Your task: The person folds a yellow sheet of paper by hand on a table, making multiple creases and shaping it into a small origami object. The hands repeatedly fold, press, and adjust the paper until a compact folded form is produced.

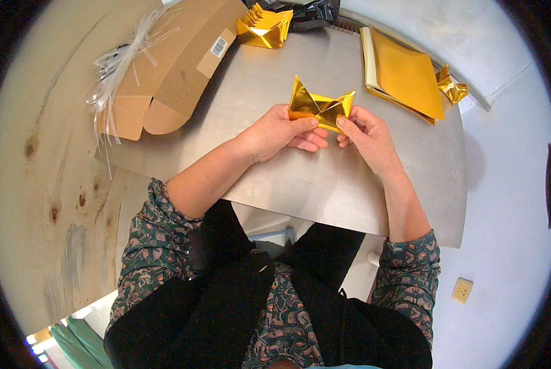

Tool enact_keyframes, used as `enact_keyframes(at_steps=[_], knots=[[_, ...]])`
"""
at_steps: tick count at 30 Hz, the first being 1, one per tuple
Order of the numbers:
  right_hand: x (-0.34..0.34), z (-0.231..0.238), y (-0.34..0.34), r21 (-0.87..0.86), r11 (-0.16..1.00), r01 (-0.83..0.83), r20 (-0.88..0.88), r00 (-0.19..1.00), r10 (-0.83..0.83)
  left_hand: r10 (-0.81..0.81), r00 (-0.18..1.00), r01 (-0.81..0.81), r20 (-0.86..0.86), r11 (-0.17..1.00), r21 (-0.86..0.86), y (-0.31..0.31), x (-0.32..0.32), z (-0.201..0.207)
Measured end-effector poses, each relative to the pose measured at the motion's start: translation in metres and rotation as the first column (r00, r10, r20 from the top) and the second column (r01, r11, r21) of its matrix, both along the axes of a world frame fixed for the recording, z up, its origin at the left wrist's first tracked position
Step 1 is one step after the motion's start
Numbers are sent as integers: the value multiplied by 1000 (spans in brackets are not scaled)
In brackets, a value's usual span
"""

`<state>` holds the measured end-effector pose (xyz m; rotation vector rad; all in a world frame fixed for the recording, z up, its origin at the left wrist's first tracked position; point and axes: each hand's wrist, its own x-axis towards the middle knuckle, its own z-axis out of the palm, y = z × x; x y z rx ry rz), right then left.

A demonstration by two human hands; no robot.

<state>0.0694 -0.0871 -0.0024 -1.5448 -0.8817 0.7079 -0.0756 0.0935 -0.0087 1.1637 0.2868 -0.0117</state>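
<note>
A folded piece of shiny gold foil paper [320, 107], with a pointed peak at each end, is held up over the grey metal table [275, 175]. My left hand [286, 130] pinches its lower left side, thumb in front and fingers curled behind. At the lower right corner my right hand [366, 134] grips it the same way, thumb on the front face. Behind the paper the fingertips are partly hidden. A stack of gold foil sheets [407, 74] lies at the table's right, beyond my right hand.
A row of nested folded gold foil pieces [264, 27] stands at the far edge, near black plastic [315, 15]. One more folded gold piece [452, 85] sits beyond the sheets. At left are an opened cardboard box [177, 67] and clear plastic strips [124, 67] hanging over it.
</note>
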Motion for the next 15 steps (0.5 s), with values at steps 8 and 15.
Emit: enact_keyframes(at_steps=[8, 15], knots=[[6, -3, 0, 68, 994, 82, 43, 995, -85, -17, 1000, 17, -8, 999, 31, -2, 1, 1], [8, -6, 0, 85, 990, 117, 67, 990, -122, -43, 998, 45, -36, 997, 62, -1, 0, 3]])
